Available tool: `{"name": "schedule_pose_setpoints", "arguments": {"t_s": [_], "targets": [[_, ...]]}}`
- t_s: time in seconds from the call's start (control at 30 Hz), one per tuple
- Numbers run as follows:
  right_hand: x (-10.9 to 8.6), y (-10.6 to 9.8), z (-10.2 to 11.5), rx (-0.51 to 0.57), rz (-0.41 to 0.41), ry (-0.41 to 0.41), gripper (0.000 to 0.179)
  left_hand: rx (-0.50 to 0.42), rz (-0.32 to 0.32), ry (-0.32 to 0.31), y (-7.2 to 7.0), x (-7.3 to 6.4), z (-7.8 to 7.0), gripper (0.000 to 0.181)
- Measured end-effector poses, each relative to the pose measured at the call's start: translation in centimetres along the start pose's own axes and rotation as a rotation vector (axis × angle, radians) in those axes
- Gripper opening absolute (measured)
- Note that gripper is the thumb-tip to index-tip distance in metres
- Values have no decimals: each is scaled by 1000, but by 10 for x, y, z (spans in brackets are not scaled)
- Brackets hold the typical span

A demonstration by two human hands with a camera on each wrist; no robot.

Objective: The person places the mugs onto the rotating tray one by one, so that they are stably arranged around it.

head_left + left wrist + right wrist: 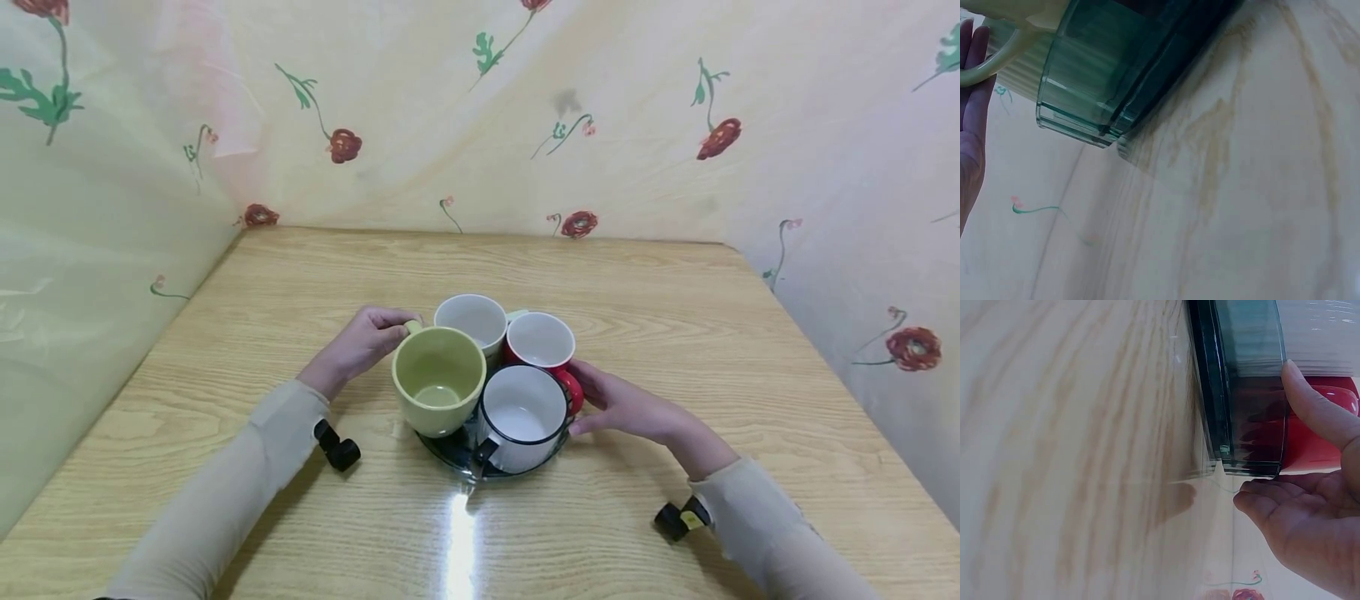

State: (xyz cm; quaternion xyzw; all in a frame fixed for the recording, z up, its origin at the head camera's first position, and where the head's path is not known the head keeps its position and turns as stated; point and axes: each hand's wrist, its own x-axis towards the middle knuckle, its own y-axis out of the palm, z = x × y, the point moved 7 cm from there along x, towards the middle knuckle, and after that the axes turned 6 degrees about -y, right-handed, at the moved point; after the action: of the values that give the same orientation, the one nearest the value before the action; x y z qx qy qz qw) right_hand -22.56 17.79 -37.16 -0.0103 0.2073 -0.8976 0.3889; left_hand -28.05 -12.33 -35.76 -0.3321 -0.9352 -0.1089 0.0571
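In the head view, four cups crowd together in a dark green glass dish (456,454). My left hand (377,333) pinches the handle of the yellow-green mug (438,371), at the left of the group. That mug's ribbed side shows behind the dish wall (1082,81) in the left wrist view. My right hand (615,404) lies against the dish's right side, fingers extended beside the red mug (570,392). Its thumb tip touches the glass rim in the right wrist view. In front sits a white mug (521,417) with a black rim; behind, a pale mug (472,321).
The dish stands on a light wood table (637,283). A flower-printed sheet (420,108) rises behind the table and along both sides. Black wrist devices (337,446) are strapped at both sleeves. Bright glare lies on the wood in front of the dish.
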Motion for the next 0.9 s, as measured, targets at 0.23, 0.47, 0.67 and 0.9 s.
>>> {"name": "schedule_pose_setpoints", "arguments": {"t_s": [0.23, 0.47, 0.67, 0.9], "targets": [[0, 0, -3, 10, -1, 20, 104, -6, 39, 45, 1, 0, 3, 17], [1, 0, -4, 7, 2, 15, 105, -16, 51, 25, 0, -2, 10, 19], [0, 1, -2, 22, 6, -4, 106, -9, 30, -95, 0, -4, 18, 22], [0, 0, -3, 14, 2, 11, 104, 44, -25, -244, -5, -5, 20, 31]]}}
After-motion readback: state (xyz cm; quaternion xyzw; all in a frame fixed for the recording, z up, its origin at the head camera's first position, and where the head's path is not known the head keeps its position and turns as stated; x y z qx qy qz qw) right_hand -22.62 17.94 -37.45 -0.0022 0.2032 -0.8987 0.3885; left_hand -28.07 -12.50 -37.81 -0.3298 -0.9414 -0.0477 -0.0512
